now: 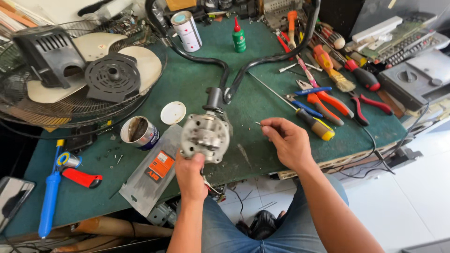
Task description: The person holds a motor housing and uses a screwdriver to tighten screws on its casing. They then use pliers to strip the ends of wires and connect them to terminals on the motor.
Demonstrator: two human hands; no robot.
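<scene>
My left hand point(190, 174) grips a round grey metal fan motor point(205, 137) from below, holding it upright at the front edge of the green workbench point(197, 84). A black curved bracket point(220, 70) rises from the motor's top. To the right of the motor, my right hand point(287, 140) pinches a small thin screw point(258, 123) between thumb and forefinger, its tip pointing at the motor.
A fan grille with blades and black motor cover point(93, 70) lies at left. An open grease tin point(138, 132), its white lid point(173, 112), a plastic packet point(152, 171), a spray can point(186, 31), a green bottle point(238, 36), screwdrivers and pliers point(328, 100) lie around.
</scene>
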